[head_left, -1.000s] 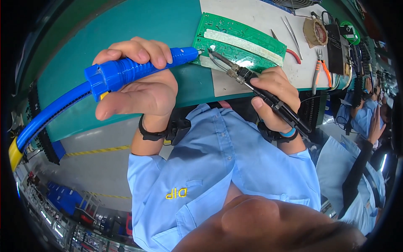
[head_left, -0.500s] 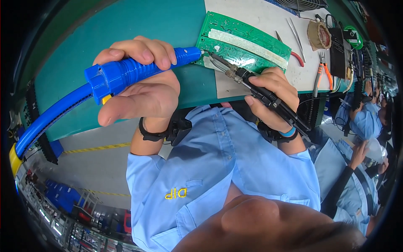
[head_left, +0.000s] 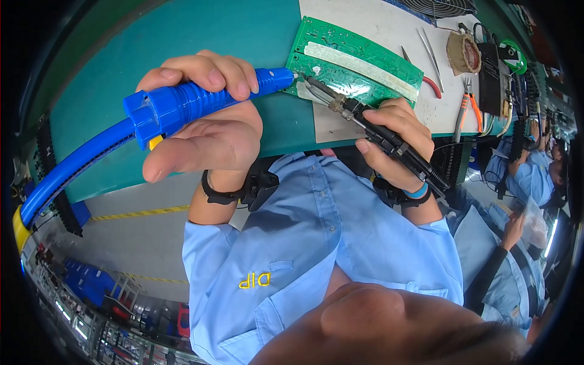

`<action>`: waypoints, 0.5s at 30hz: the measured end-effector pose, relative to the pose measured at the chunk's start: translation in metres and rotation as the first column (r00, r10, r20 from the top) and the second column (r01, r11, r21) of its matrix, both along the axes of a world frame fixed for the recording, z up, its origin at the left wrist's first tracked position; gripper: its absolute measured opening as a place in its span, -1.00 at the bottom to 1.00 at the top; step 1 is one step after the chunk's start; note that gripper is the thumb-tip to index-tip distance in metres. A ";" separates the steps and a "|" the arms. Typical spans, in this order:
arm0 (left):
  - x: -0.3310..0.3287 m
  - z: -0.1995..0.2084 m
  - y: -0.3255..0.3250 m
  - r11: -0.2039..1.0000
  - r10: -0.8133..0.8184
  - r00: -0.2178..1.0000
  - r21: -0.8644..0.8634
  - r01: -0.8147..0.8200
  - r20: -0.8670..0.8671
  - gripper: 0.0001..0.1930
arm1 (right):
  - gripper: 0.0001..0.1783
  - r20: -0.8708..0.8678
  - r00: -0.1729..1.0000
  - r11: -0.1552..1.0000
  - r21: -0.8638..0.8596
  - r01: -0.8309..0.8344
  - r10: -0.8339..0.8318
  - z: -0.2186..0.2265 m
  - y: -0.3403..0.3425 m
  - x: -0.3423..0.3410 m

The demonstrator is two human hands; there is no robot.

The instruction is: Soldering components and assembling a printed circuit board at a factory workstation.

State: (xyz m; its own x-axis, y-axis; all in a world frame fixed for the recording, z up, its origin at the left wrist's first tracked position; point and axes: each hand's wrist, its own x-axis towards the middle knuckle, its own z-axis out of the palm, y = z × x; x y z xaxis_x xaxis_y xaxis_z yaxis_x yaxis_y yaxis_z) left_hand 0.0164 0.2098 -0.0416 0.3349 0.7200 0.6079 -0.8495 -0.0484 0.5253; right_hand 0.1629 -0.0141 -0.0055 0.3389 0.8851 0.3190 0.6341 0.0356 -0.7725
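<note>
My left hand is wrapped around a blue nozzle on the end of a thick blue hose; its fingers lie over the top and the thumb points back toward the hose. In my right hand is a black soldering iron with a thin metal tube along its front. The iron's tip and the narrow nozzle end come close together over the left edge of a green circuit board. A pale strip runs lengthwise along the board. Whether the tip touches the board, I cannot tell.
Right of the board lie red-handled pliers, tweezers and orange-handled cutters. Farther right are a brown pouch, a dark box and a green spool. Co-workers sit along the bench at the right.
My hands, the nozzle, the iron and the board stay nearly where they were. At the right, a co-worker's hand and the clear plastic piece have shifted slightly.
</note>
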 end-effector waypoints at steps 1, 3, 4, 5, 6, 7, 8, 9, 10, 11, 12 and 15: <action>0.000 0.000 0.000 1.000 -0.004 1.000 0.001 0.004 0.002 0.02 | -0.55 0.000 1.000 1.000 -0.003 0.000 0.000 0.000 0.000 0.000; 0.001 0.000 0.000 1.000 -0.002 1.000 0.002 0.002 0.004 0.03 | -0.55 -0.002 1.000 1.000 0.002 0.002 -0.002 -0.001 -0.001 0.000; 0.001 0.000 0.000 1.000 0.004 1.000 0.001 -0.004 0.002 0.04 | -0.55 -0.007 1.000 1.000 0.006 -0.001 0.001 -0.001 -0.002 0.001; 0.000 0.001 0.000 1.000 0.011 1.000 0.000 -0.011 0.000 0.05 | -0.54 -0.012 1.000 1.000 0.009 -0.003 0.003 -0.002 -0.003 0.001; 0.000 0.001 0.000 1.000 0.011 1.000 0.001 -0.011 -0.001 0.05 | -0.54 -0.013 1.000 1.000 0.010 -0.004 0.004 -0.002 -0.003 0.001; 0.000 0.002 0.000 1.000 0.010 1.000 0.004 -0.010 -0.001 0.06 | -0.55 -0.017 1.000 1.000 0.010 -0.007 0.007 -0.001 -0.002 0.001; -0.001 0.003 0.000 1.000 0.008 1.000 0.007 -0.008 -0.001 0.07 | -0.55 -0.020 1.000 1.000 0.010 -0.010 0.010 -0.001 -0.002 0.001; 0.000 0.002 0.000 1.000 0.003 1.000 0.008 -0.003 0.001 0.08 | -0.55 -0.021 1.000 1.000 0.008 -0.010 0.010 -0.001 -0.002 0.001; 0.001 0.002 0.000 1.000 0.001 1.000 0.009 -0.001 0.002 0.08 | -0.55 -0.020 1.000 1.000 0.009 -0.008 0.008 -0.001 -0.002 0.001; 0.002 0.001 0.000 1.000 0.001 1.000 0.010 -0.001 0.002 0.08 | -0.55 -0.017 1.000 1.000 0.009 -0.007 0.008 -0.002 -0.002 0.002; 0.002 0.001 0.000 1.000 0.001 1.000 0.011 -0.001 0.002 0.08 | -0.55 -0.013 1.000 1.000 0.009 -0.007 0.007 -0.002 -0.003 0.002; 0.003 0.003 -0.001 1.000 0.001 1.000 0.011 -0.001 0.000 0.08 | -0.55 -0.013 1.000 1.000 0.010 -0.007 0.007 -0.002 -0.002 0.001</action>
